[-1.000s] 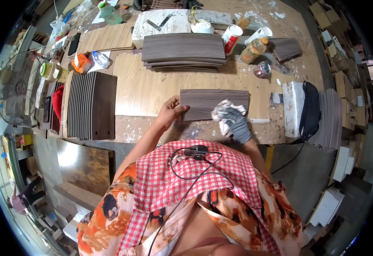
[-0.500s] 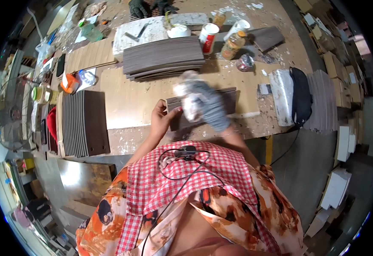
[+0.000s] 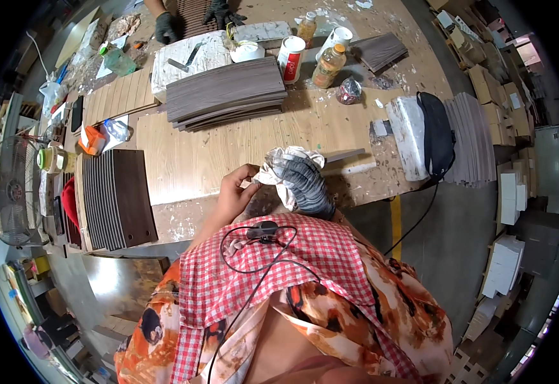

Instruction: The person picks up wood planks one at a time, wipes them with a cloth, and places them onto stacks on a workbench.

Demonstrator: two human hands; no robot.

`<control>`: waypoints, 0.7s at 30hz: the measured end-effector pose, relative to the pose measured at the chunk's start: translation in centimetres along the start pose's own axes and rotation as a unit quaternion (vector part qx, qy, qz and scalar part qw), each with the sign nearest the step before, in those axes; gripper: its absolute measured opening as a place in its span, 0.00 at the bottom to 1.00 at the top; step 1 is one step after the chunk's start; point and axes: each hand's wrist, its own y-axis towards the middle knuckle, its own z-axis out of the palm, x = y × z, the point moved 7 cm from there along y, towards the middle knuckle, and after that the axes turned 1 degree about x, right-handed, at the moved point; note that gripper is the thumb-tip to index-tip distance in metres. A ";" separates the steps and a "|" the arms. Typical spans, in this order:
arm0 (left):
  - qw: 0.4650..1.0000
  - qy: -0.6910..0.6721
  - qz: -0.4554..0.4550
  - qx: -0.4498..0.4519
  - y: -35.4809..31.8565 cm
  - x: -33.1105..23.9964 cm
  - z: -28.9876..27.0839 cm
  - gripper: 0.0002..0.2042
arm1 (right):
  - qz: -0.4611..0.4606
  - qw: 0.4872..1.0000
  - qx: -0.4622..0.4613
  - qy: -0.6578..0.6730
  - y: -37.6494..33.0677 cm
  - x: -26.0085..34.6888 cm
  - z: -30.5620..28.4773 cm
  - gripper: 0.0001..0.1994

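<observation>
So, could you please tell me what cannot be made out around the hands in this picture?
- Head view: the dark panel is mostly hidden behind the rag and the gloved right hand.
- The left hand has its fingertips at the rag; what they pinch is hidden.
- Top edge: a co-worker's gloved hands are cut off at the wrists.
- The bottle has a label too small to read.

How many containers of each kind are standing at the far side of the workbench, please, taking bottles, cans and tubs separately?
Plastic bottles with orange caps: 2
Tall red-and-white cans: 2
Small open tin: 1
Round white tub: 1
Total: 6
</observation>
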 end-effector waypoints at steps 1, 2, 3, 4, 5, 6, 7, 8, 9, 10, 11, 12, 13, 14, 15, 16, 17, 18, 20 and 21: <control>0.999 0.022 0.026 0.012 0.4 -0.5 -0.1 0.10 | 0.057 0.986 -0.045 0.149 -0.7 -0.9 0.3 0.16; 0.997 0.044 0.052 0.024 0.8 -1.1 -0.1 0.09 | 0.111 0.945 -0.090 0.294 -1.6 -1.8 0.7 0.15; 0.998 0.034 0.038 0.021 0.9 -0.7 -0.4 0.09 | 0.114 0.961 -0.121 0.220 -0.2 -0.8 -0.9 0.14; 0.998 0.034 0.039 0.022 1.0 -0.8 -0.3 0.09 | 0.120 0.959 -0.161 0.199 0.6 0.0 -2.4 0.14; 1.000 0.008 0.024 0.017 1.1 -0.9 -0.4 0.09 | 0.114 0.950 -0.170 0.235 1.2 0.4 -2.8 0.15; 1.000 -0.017 0.008 0.014 1.0 -0.8 -0.4 0.09 | 0.109 0.939 -0.182 0.272 1.4 0.5 -2.7 0.15; 1.000 -0.004 0.004 0.011 0.8 -0.7 -0.4 0.08 | 0.041 0.966 -0.145 0.212 2.5 1.0 -2.3 0.16; 1.000 -0.003 0.004 0.015 0.8 -0.6 -0.4 0.08 | 0.018 0.991 -0.091 0.101 3.0 1.7 -1.9 0.18; 0.999 0.036 0.023 0.011 0.8 -0.8 -0.3 0.09 | 0.041 0.995 -0.062 0.069 2.4 1.2 -0.5 0.18; 0.996 0.075 0.043 0.004 0.8 -1.0 -0.3 0.09 | 0.061 0.997 -0.032 0.039 1.7 0.5 0.9 0.19; 0.996 0.088 0.021 0.026 0.7 0.0 -0.4 0.08 | 0.029 0.999 -0.043 0.011 0.8 0.1 0.9 0.20; 0.996 0.088 0.022 0.022 0.8 -0.2 -0.3 0.08 | 0.009 0.996 -0.058 -0.064 -0.3 -0.6 1.2 0.22; 0.998 0.047 0.033 0.014 0.8 -0.7 -0.3 0.07 | 0.048 0.993 -0.084 -0.071 -1.6 -2.3 0.7 0.23; 0.999 0.007 0.039 0.012 0.7 -1.2 -0.2 0.07 | 0.094 0.986 -0.110 -0.077 -3.1 -4.3 -0.2 0.24; 0.999 0.014 0.022 0.020 0.8 -1.2 -0.1 0.06 | 0.157 0.980 -0.111 -0.043 -5.7 -8.0 -0.7 0.20; 1.000 0.017 0.019 0.013 0.7 -0.9 -0.3 0.06 | 0.155 0.976 -0.112 -0.107 -6.1 -9.3 -2.4 0.18; 1.000 0.003 0.023 0.014 0.8 -0.8 -0.3 0.06 | 0.155 0.966 -0.115 -0.171 -6.6 -10.4 -4.2 0.16; 0.999 -0.012 0.027 0.014 0.8 -0.9 -0.3 0.05 | 0.142 0.957 -0.120 -0.220 -6.4 -11.0 -6.0 0.15; 1.000 -0.022 0.022 0.001 1.1 -1.0 -0.3 0.05 | 0.175 0.950 -0.147 -0.213 -7.3 -13.8 -9.4 0.13; 0.999 -0.036 0.005 0.004 1.3 -0.8 -0.3 0.05 | 0.214 0.949 -0.170 -0.156 -8.5 -15.9 -10.8 0.13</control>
